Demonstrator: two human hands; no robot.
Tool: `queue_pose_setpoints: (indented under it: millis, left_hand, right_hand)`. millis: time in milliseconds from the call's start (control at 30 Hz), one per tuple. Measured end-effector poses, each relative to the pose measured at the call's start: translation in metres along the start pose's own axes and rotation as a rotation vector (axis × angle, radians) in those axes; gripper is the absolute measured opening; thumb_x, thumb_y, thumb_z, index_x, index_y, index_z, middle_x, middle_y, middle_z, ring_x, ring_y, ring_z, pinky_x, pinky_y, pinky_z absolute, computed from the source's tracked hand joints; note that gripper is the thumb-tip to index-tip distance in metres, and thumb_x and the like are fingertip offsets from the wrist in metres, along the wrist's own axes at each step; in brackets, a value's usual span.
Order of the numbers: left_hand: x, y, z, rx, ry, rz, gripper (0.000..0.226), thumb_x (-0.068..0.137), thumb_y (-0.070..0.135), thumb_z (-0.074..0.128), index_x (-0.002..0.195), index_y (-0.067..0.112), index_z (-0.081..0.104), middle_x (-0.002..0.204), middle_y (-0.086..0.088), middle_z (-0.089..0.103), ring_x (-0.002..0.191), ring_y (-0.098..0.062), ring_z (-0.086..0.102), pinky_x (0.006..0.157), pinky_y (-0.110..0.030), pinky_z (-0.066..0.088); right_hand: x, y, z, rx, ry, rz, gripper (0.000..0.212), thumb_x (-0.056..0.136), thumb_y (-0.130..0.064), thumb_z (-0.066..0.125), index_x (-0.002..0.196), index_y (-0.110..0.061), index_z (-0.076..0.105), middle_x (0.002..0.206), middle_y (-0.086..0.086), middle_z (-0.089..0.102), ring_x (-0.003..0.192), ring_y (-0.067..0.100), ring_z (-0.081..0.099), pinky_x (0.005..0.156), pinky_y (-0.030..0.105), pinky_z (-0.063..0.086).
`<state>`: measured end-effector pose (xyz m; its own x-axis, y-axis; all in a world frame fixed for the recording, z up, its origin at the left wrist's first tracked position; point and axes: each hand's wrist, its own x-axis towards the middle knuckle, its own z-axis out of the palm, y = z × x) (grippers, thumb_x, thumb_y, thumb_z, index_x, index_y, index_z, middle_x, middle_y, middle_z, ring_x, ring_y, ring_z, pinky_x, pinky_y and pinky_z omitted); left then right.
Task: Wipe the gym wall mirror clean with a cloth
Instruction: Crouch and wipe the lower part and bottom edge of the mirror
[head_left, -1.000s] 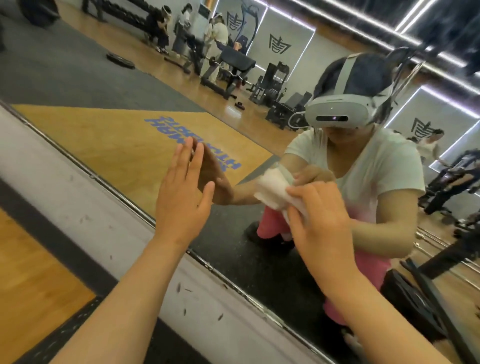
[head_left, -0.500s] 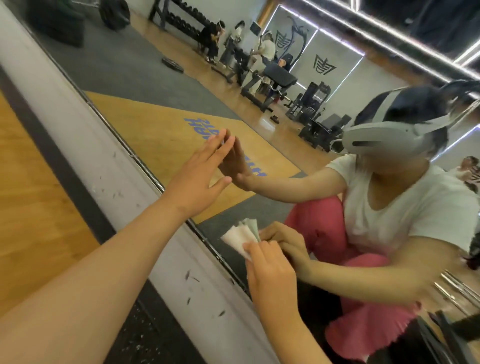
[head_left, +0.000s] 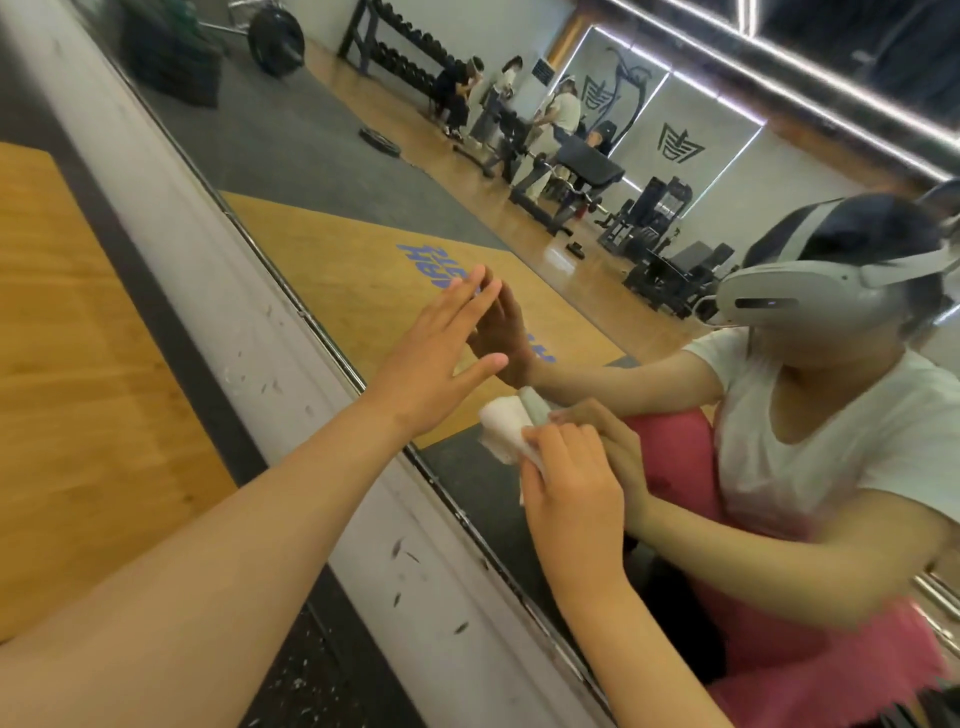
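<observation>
Mirror (head_left: 291, 130) runs diagonally across the view, its lower edge set in a thin metal rim (head_left: 332, 349) above a scuffed white base strip (head_left: 244, 322); wood floor (head_left: 67, 338) lies to the left of that. Left hand (head_left: 441, 358) is up on the glass: fingers straight and close together, thumb splayed out to the side, fingertips meeting their own reflection. It holds nothing. Right hand (head_left: 571, 499) sits lower and to the right, near the bottom edge of the glass, fingers curled down over a white cloth (head_left: 501, 428) and holding it against the mirror. The cloth is bunched, and most of what shows pokes out beyond the fingertips, up and to the left — between the two hands, just below the left thumb and apart from it. The rest is tucked under the right palm, and how it is folded there cannot be told. In the glass: a crouching person in a white T-shirt and pink trousers with a pale headset (head_left: 789, 301), both reflected hands meeting the real ones. Farther back in the reflection — a black bench (head_left: 587, 171), a dumbbell rack (head_left: 400, 47), and a few people standing near them.
</observation>
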<state>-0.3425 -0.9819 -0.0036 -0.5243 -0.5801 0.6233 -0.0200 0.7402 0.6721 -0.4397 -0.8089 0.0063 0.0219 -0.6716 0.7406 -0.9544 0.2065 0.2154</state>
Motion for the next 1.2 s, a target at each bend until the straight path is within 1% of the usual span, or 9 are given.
queue_pose_setpoints:
  millis: [200,333,433,533,667,800,1033,1100,1200]
  left_hand:
    - [0.002,0.008,-0.008,-0.016,-0.042,-0.028,0.074,0.098,0.037,0.057,0.157,0.023,0.015,0.166,0.005,0.000,0.152,-0.014,-0.001,0.122,-0.028,0.004]
    - [0.000,0.017,-0.011,-0.017,-0.092,-0.083,0.081,0.096,0.041,0.058,0.158,0.023,0.009,0.166,0.006,-0.006,0.152,-0.011,-0.006,0.119,-0.025,0.000]
    - [0.001,0.022,-0.020,-0.019,-0.147,-0.110,0.078,0.097,0.040,0.058,0.158,0.023,0.012,0.166,0.007,-0.005,0.152,-0.011,0.000,0.121,-0.029,0.007]
    - [-0.002,0.020,-0.027,0.002,-0.158,-0.118,0.071,0.099,0.037,0.056,0.157,0.021,0.019,0.166,0.009,0.001,0.151,-0.011,0.010,0.122,-0.033,0.017]
    - [-0.008,0.014,-0.027,0.148,-0.135,-0.067,0.069,0.100,0.035,0.054,0.157,0.018,0.020,0.166,0.007,0.003,0.150,-0.014,0.015,0.118,-0.029,0.019]
    - [-0.014,-0.006,-0.023,0.169,-0.012,-0.142,0.069,0.101,0.034,0.050,0.158,0.018,0.014,0.166,0.005,0.004,0.150,-0.012,0.012,0.118,-0.029,0.018]
    - [-0.011,-0.032,-0.004,0.066,0.065,-0.225,0.073,0.099,0.033,0.055,0.157,0.014,0.015,0.166,0.003,0.006,0.151,-0.012,0.009,0.122,-0.033,0.018]
    - [-0.007,-0.035,0.001,0.037,0.113,-0.225,0.073,0.098,0.032,0.058,0.157,0.014,0.018,0.166,0.004,0.008,0.151,-0.011,0.011,0.121,-0.033,0.020]
    - [-0.005,-0.039,0.002,0.004,0.161,-0.216,0.076,0.094,0.033,0.064,0.155,0.017,0.022,0.165,0.004,0.010,0.150,-0.011,0.012,0.120,-0.032,0.022]
  right_hand:
    - [-0.043,-0.021,0.028,-0.031,-0.155,-0.078,0.017,0.064,-0.004,0.073,0.077,-0.010,0.065,0.074,0.004,0.061,0.069,0.017,0.057,0.060,0.022,0.044]
    - [-0.064,-0.028,0.039,-0.044,-0.300,-0.048,0.037,0.052,-0.014,0.092,0.080,-0.012,0.068,0.078,0.003,0.065,0.069,0.015,0.060,0.059,0.023,0.048]
    - [-0.063,-0.032,0.042,-0.074,-0.340,-0.021,0.044,0.046,-0.016,0.096,0.080,-0.013,0.068,0.079,0.003,0.066,0.071,0.017,0.061,0.059,0.026,0.051]
    - [-0.051,-0.029,0.045,-0.052,-0.255,-0.051,0.037,0.050,-0.007,0.092,0.076,-0.011,0.066,0.075,0.004,0.063,0.069,0.018,0.058,0.059,0.025,0.046]
    - [-0.020,-0.026,0.047,0.018,-0.063,-0.018,0.014,0.067,-0.001,0.069,0.075,-0.009,0.059,0.073,0.007,0.056,0.071,0.017,0.043,0.065,0.027,0.031]
    - [0.001,-0.032,0.056,0.061,0.039,-0.016,0.009,0.082,-0.003,0.054,0.080,-0.009,0.060,0.074,0.006,0.052,0.073,0.018,0.040,0.066,0.028,0.033]
    - [-0.019,-0.053,0.101,0.058,-0.106,-0.026,0.032,0.058,0.000,0.089,0.071,-0.011,0.063,0.067,0.003,0.055,0.065,0.019,0.053,0.056,0.026,0.040]
    - [-0.024,-0.062,0.113,0.070,-0.175,-0.034,0.038,0.047,-0.003,0.094,0.069,-0.013,0.065,0.067,0.001,0.058,0.071,0.017,0.056,0.059,0.022,0.044]
    - [-0.020,-0.062,0.114,0.097,-0.157,-0.043,0.036,0.050,-0.004,0.093,0.072,-0.013,0.066,0.070,0.002,0.060,0.079,0.017,0.053,0.061,0.023,0.046]
